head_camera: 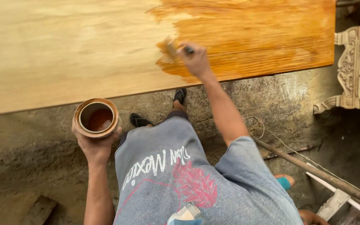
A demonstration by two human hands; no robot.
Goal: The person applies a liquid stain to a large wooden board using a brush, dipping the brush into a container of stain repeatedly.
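Head view: I take the long wooden board as my landmark. Its left two thirds are pale, bare wood; its near edge runs slanting from lower left to upper right, with dirt floor open below it. Just under that near edge, at the left, my left hand cups a round tin of brown stain from beneath, fingers wrapped up around its sides; the tin sits upright, clear of the board by a narrow strip of floor. Further right, my right hand lies over the board's near edge, fingers pinched shut on a brush whose bristles touch the wood where pale meets orange. From there to the board's right end the surface is wet orange-brown. Beyond that end stands a carved wooden frame, close by, leaving little room. Below the board's right corner a long pole lies slanting on the floor.
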